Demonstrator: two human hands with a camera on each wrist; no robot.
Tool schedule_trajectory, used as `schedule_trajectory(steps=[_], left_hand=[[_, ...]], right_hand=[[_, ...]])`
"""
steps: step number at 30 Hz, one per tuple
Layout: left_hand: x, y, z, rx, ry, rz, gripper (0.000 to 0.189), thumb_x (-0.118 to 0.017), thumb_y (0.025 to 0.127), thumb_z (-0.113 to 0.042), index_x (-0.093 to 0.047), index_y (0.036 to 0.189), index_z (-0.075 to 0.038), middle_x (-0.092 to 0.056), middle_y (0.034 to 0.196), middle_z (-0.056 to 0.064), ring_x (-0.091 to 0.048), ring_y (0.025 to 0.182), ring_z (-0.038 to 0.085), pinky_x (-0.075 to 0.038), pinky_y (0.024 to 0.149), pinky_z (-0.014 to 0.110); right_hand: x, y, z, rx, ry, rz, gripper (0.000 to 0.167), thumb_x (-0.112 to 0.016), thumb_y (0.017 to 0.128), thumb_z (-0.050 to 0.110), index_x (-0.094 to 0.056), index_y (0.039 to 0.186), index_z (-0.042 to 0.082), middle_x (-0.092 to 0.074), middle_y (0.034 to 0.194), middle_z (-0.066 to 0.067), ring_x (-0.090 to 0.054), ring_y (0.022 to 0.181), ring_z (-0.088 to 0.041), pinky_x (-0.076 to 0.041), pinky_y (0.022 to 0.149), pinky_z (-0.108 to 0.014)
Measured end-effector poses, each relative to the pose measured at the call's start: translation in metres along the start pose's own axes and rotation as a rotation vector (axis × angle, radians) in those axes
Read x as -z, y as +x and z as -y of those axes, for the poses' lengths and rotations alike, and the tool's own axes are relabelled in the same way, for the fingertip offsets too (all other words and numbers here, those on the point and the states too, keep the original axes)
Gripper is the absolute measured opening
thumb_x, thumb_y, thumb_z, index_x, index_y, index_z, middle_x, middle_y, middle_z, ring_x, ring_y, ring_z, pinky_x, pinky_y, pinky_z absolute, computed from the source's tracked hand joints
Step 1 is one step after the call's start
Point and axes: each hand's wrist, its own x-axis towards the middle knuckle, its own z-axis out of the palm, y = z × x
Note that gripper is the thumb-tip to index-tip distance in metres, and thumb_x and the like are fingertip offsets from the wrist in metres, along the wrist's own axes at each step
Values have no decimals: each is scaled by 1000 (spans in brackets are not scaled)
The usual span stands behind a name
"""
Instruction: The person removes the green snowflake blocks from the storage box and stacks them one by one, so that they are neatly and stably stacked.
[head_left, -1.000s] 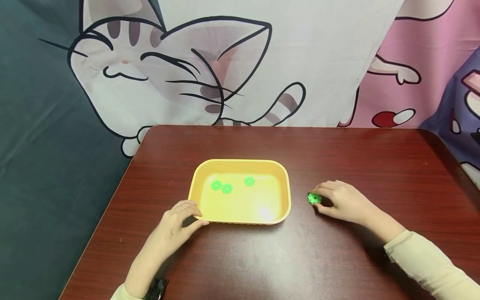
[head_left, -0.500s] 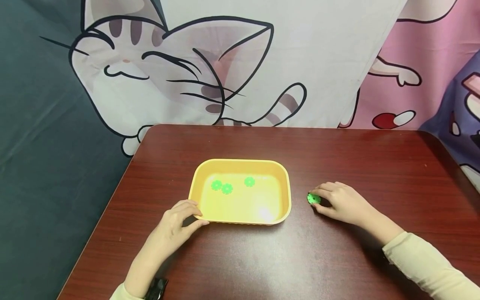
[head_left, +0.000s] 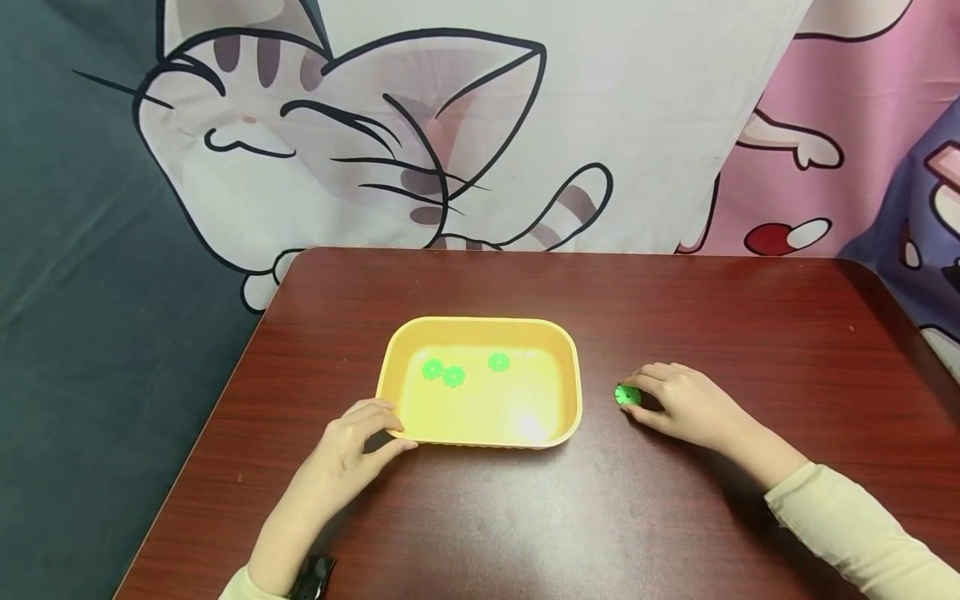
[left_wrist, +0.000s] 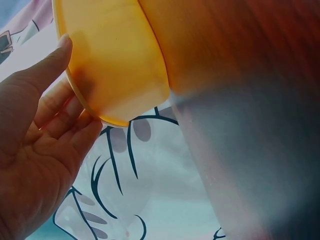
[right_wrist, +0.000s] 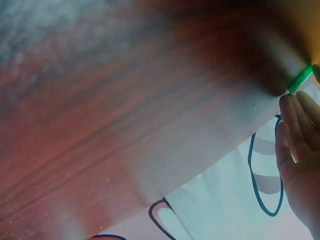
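One green, scalloped, plastic-looking disc [head_left: 627, 395]: right of and apart from yellow, rounded-rectangular, plastic-looking tray [head_left: 459, 414] | right hand [head_left: 681, 404]: pinching disc between thumb and fingers | three flat green scalloped discs [head_left: 453, 377]: inside tray | left hand [head_left: 347, 454]: pinching tray's near-left corner | judged step: disc grasped, tray braced | next move probably requires: firm pinch, steady tray.
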Motion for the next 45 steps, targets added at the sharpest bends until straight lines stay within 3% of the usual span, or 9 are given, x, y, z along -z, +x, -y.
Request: schedule_trajectory(steps=[9, 22, 28, 39, 45], left_hand=[[0, 1, 0, -8, -11, -2, 24, -84, 63, -11, -64, 76, -14, -63, 86, 0, -57, 88, 12, -43, 81, 9], [0, 0, 0, -4, -11, -4, 24, -84, 62, -10, -65, 76, -13, -63, 85, -1, -57, 87, 12, -43, 81, 9], [0, 0, 1, -4, -6, -1, 25, -85, 62, -10, -65, 76, -13, -63, 85, 0, -58, 87, 14, -43, 82, 9], [1, 2, 1, -5, -29, 26, 24, -84, 62, -10, -65, 77, -12, -62, 82, -5, -57, 88, 14, -44, 81, 13], [4, 1, 1, -6, -55, 29, 23, -83, 64, -8, -65, 77, -10, -62, 82, -4, -56, 85, 12, -44, 78, 13]], right_hand=[[0, 0, 1, -26, 11, 15, 36, -76, 73, 28, -67, 102, 9, -59, 83, 5, -55, 72, -10, -50, 66, -34], [-1, -1, 1, -50, 17, 39, 33, -75, 75, 30, -66, 100, 10, -56, 82, 7, -52, 71, -8, -49, 66, -33], [5, 4, 0, -39, 13, 9, 34, -76, 74, 30, -67, 101, 12, -62, 96, 1, -58, 87, -17, -47, 75, -38], [33, 50, 7, -16, 43, -52, 44, -77, 73, 27, -65, 112, 9, -62, 106, -4, -57, 97, -22, -48, 82, -42], [45, 88, 20, -22, 152, -32, 44, -75, 77, 29, -64, 115, 10, -61, 110, -3, -56, 105, -20, -47, 89, -40]])
